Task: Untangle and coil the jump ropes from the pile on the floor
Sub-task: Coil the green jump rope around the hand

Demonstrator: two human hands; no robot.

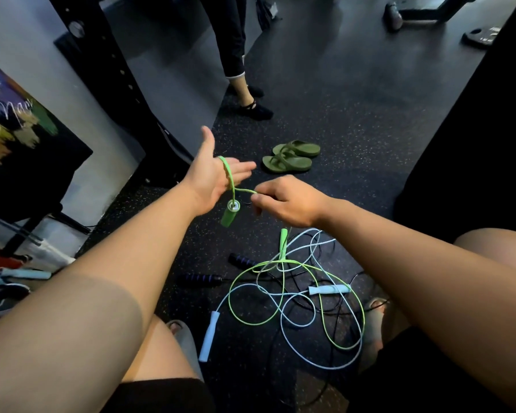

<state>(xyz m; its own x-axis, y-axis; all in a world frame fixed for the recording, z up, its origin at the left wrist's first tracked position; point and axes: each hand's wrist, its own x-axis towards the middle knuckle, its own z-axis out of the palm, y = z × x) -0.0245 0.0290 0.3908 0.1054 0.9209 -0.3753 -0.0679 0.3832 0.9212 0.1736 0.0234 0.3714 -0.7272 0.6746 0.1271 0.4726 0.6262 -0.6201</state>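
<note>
The green jump rope [325, 299] is looped over my left hand [212, 174], whose fingers are spread, and one green handle [229, 215] dangles below the palm. My right hand [283, 201] pinches the same green cord just right of that handle. The cord drops from there to its second green handle [283, 242] and several loops on the floor. A pale blue rope [295, 323] with two pale blue handles [208, 335] [328, 290] and a black rope with dark ribbed handles [242, 260] lie tangled with it in the pile between my knees.
A pair of olive flip-flops [292, 158] lies beyond my hands. A person's feet in black shoes [255, 108] stand further back. A black rack upright [122, 81] and a painted board [18, 135] are at left. Sneakers [0, 293] lie at lower left.
</note>
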